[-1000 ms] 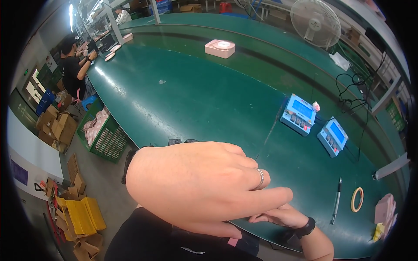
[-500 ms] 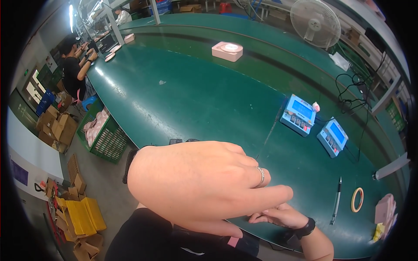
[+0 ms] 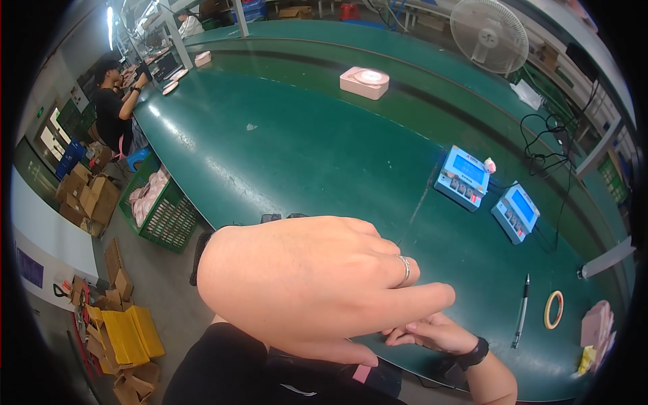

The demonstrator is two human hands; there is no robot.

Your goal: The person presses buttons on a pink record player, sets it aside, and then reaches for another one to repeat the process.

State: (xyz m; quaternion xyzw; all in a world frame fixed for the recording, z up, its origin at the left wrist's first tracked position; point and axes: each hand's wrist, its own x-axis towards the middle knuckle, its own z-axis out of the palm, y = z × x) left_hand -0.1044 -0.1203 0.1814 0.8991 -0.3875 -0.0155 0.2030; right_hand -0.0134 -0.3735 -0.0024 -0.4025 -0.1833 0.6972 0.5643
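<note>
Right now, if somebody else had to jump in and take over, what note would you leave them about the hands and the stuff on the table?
Left hand: raised close to the camera, back showing, silver ring on one finger, holding nothing visible.
Right hand: low at the near edge of the long green table, black wristband on, partly hidden; whether it holds anything cannot be told.
On the table, untouched: two light-blue boxes with screens, a dark pen, a ring of yellow tape, a pink flat box farther off.
Done: nothing visible. Left: everything.
</note>
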